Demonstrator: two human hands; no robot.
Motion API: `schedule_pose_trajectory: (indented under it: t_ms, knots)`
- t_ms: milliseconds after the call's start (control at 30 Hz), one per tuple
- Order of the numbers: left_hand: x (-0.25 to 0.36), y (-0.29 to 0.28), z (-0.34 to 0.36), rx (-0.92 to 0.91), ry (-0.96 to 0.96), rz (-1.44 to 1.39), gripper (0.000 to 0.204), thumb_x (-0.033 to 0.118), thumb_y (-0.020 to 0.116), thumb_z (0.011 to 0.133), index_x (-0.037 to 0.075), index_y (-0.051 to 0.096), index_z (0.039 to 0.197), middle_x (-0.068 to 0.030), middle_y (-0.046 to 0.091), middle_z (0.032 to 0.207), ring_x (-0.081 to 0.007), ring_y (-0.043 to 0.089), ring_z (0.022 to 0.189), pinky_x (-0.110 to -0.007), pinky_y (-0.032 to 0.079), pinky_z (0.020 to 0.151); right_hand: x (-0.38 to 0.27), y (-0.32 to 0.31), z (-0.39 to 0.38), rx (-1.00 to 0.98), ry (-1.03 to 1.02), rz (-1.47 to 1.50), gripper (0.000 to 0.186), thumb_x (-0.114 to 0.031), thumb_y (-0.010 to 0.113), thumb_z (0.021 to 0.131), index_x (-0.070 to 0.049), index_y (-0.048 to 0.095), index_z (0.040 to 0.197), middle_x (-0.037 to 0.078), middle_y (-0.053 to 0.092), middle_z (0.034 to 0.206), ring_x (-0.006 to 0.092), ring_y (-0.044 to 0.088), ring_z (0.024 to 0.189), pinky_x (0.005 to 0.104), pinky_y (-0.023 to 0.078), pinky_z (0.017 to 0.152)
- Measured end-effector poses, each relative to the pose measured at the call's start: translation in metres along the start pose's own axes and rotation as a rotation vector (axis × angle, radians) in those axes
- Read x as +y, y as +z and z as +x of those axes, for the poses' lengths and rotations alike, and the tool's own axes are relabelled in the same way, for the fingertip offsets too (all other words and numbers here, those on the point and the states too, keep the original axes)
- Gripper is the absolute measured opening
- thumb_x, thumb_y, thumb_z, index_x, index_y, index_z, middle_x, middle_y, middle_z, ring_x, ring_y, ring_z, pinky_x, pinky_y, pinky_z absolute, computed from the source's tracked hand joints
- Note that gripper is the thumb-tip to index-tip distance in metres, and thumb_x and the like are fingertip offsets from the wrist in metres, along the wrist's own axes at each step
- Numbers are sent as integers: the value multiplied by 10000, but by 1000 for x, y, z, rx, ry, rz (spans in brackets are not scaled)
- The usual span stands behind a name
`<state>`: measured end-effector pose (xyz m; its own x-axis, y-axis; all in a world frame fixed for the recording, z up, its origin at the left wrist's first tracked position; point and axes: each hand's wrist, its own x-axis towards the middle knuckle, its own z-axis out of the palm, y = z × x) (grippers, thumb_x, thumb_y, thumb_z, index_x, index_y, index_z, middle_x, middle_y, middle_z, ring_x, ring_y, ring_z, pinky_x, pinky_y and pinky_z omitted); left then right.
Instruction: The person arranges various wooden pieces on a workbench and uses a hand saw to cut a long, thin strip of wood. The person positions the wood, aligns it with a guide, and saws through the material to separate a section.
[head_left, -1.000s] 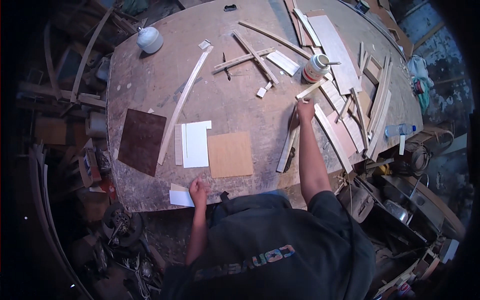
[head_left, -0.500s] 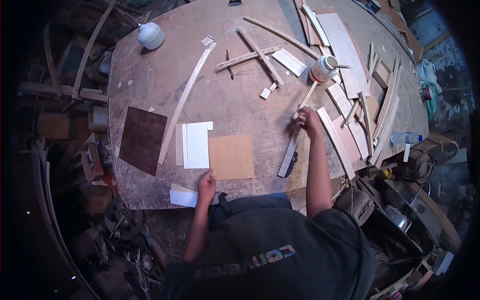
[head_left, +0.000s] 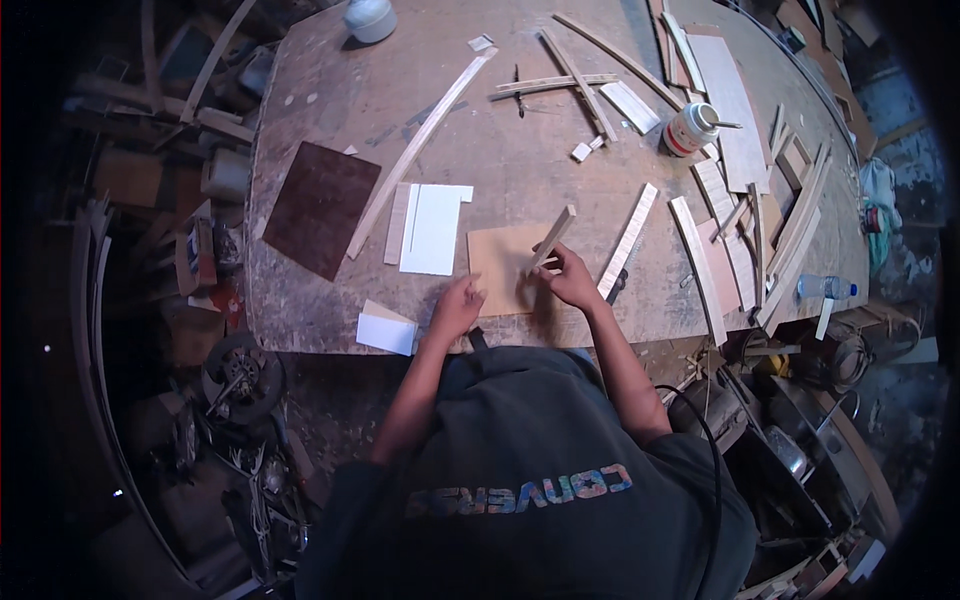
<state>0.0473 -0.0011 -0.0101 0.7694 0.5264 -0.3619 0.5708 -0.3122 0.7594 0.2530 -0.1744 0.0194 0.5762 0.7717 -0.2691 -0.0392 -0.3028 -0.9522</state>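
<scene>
A thin tan square board [head_left: 500, 270] lies flat near the table's front edge. My left hand [head_left: 458, 305] is closed at its lower left edge, fingertips pinching the board's side. Above the board's right part, my right hand [head_left: 568, 277] grips a short wooden strip [head_left: 554, 238], which tilts up and away. White pieces of board [head_left: 430, 230] lie just left of the tan one. To the right of my right hand rests a pale wood strip [head_left: 630, 235], with a dark tool [head_left: 619, 287] partly hidden beside it.
A dark brown panel [head_left: 320, 210] and a long strip [head_left: 420, 150] lie to the left. A glue jar [head_left: 690, 130] with a stick in it stands at right, near stacked wood offcuts. A white container [head_left: 370, 20] is at the far left, a plastic bottle [head_left: 825, 288] at the right edge.
My right hand has come left and nearer with the wooden strip, from beside the glue jar to above the tan board. My left hand stays at the board's edge. The view has shifted.
</scene>
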Motion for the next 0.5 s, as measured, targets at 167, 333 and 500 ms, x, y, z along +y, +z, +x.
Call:
schedule_pose_trajectory:
  t_ms: [167,333,500]
  knots:
    - [92,-26,-3,205,332,-160,610,224,776,853,68,546,1396,-130,662,1172,-279,665,1005,-370,544,842,16,25,4,12,-180,-301,397,-81,697,768,-63,593,1151,185,656,1008,369,649,972,427,523,854]
    - [115,-37,-4,207,426,-127,492,189,766,867,66,618,1320,-135,685,1175,-260,670,1040,-365,541,846,15,50,3,-57,-279,-384,372,-92,695,796,-83,610,1159,157,665,1084,353,659,999,417,541,880]
    - [98,-36,-3,168,411,-118,367,166,762,868,48,687,1207,-143,734,1079,-245,706,957,-356,545,834,17,72,13,-79,-265,-456,308,-109,700,813,-56,653,1113,165,683,1130,353,663,1034,418,549,895]
